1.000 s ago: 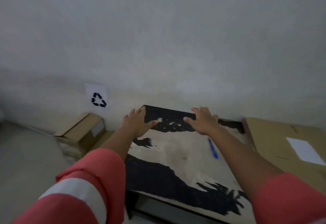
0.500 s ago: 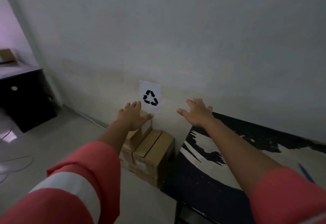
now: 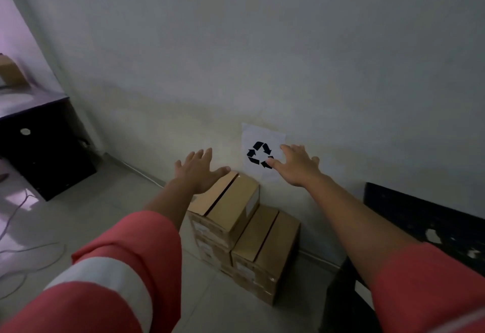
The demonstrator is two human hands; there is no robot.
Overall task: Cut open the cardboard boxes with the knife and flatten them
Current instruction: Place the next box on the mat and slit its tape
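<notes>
Left hand (image 3: 199, 172) reaches over the top of the boxes (image 3: 232, 210), fingers (image 3: 208, 154) spread and holding nothing; contact cannot be told. Right hand (image 3: 296, 167) is before the sign (image 3: 262, 135), fingers spread, empty. Boxes are stacked on the floor (image 3: 105, 214) against the wall (image 3: 262, 44), left of the worktop (image 3: 425, 214).

Splayed hands (image 3: 198, 172) (image 3: 296, 166) near stacked cardboard boxes (image 3: 233, 209)

Bare office storage corner: stacked cardboard boxes (image 3: 236, 217), recycling sign (image 3: 261, 153), dark desk (image 3: 39, 154)
</notes>
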